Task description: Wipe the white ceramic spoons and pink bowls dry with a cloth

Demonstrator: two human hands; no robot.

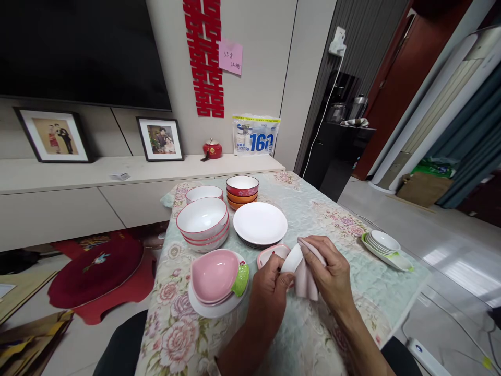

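My left hand [270, 287] grips a small white dish [291, 260] by its edge, tilted above the table. A pale pink cloth [306, 282] is pinched in my right hand [329, 266] and pressed against the dish's rim. Just behind the dish sits a pink-rimmed dish [270, 253], partly covered by my hands. To the left, pink peach-shaped bowls [214, 275] with a green leaf rest on a white plate [219, 312]. Beyond my hands lies a stack of plates with a white one [260, 223] on top.
White bowls with red rims [202, 219] and red and orange bowls [242, 193] are stacked at the back. Small white dishes [383, 241] sit on a green-edged tray [405, 261] near the right edge. A flowered tablecloth [180, 334] covers the table. A red stool [97, 271] stands left.
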